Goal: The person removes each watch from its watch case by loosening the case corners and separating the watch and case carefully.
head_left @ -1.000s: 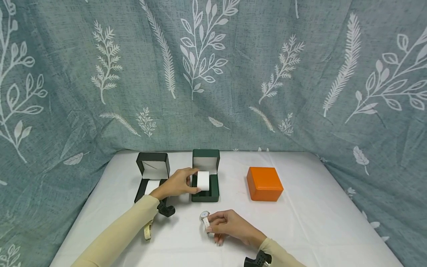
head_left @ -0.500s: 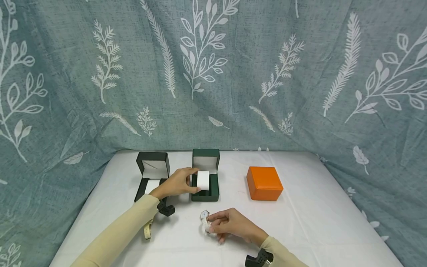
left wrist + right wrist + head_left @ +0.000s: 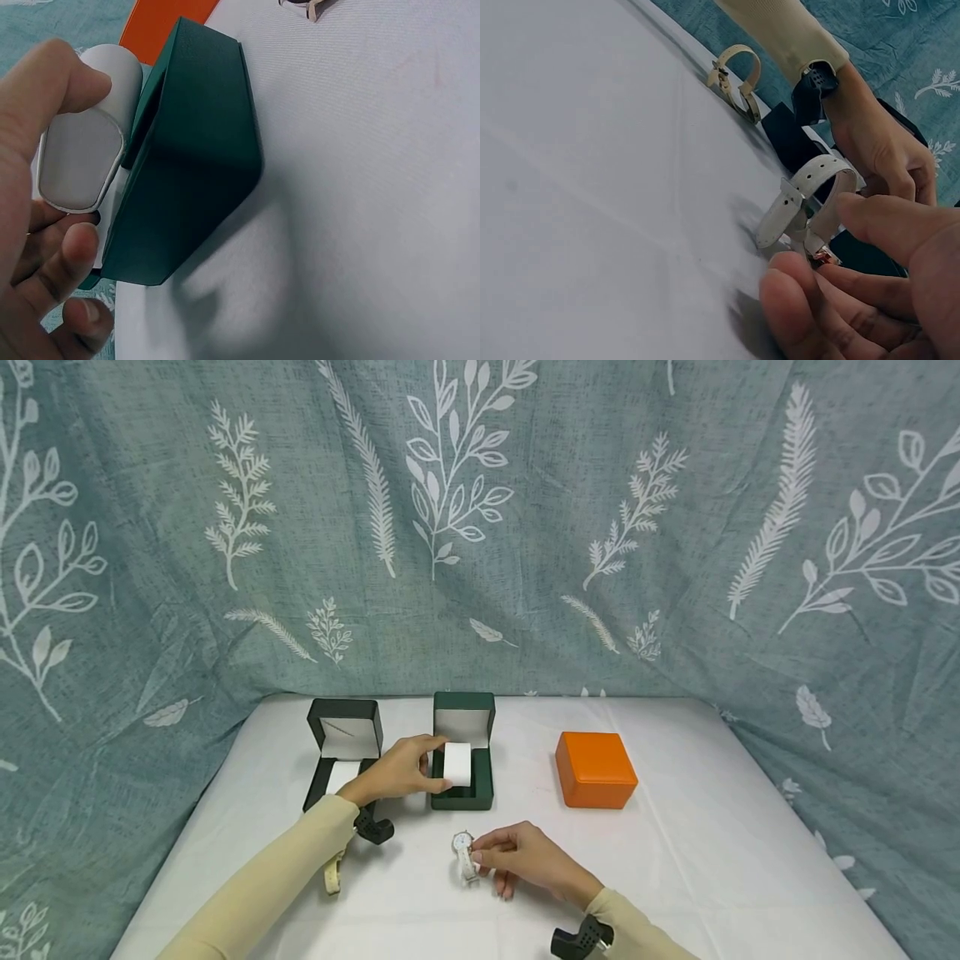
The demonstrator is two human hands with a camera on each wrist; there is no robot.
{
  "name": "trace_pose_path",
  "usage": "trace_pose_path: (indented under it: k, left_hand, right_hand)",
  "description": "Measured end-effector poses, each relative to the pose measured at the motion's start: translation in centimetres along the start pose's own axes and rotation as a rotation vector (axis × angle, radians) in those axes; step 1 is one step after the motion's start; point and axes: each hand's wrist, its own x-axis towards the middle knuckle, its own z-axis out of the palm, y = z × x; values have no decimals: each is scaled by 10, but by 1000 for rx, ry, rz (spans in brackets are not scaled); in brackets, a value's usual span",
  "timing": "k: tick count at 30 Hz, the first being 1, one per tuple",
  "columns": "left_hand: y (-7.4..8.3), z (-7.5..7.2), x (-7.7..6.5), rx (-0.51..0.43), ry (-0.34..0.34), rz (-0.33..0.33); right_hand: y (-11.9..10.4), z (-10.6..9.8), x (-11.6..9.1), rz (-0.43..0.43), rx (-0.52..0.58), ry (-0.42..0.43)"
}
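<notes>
Thumb and fingers of my left hand (image 3: 401, 768) grip a white watch cushion (image 3: 457, 766), seen end-on in the left wrist view (image 3: 81, 161). The cushion overlaps the inside of an open dark green watch box (image 3: 464, 700) in the head view. Nearer the front, my right hand (image 3: 528, 860) pinches a wristwatch (image 3: 463, 856) by its white strap. Its round dial faces up, toward the green box. In the right wrist view the strap (image 3: 821, 172) forms a loop with the buckle on it, and the dial is mostly hidden.
Left of the green box, an open black watch box (image 3: 345, 707) holds another white cushion (image 3: 342, 775). A second watch with a cream strap (image 3: 333, 875) lies before it, partly behind my left sleeve. A closed orange box (image 3: 596, 768) stands to the right on the white cloth (image 3: 675, 868).
My right hand has shifted slightly away from me, and its hold on the white strap has changed, with more strap showing. My left hand keeps its place on the cushion.
</notes>
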Motion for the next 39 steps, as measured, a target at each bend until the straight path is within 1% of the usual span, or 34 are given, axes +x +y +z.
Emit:
trace_pose_path:
  k: [4, 14, 18, 24, 28, 32, 39]
  left_hand:
    - [-1, 0, 0, 1, 9, 3]
    - [-3, 1, -2, 6, 4, -7]
    - [-3, 1, -3, 5, -1, -8]
    - [-3, 0, -4, -2, 0, 4]
    - [-3, 0, -3, 0, -5, -8]
    - [-3, 1, -3, -1, -8, -12]
    - [-5, 2, -3, 0, -10, -13]
  right_hand:
    - [0, -6, 2, -11, -42, 21]
    - [-2, -30, 11, -108, -135, 94]
    - [-6, -39, 15, -152, -186, 137]
    - [-13, -48, 22, -190, -234, 212]
    - [-15, -53, 27, -200, -260, 245]
    - [-16, -57, 32, -190, -264, 267]
    - [-15, -62, 41, -167, -248, 277]
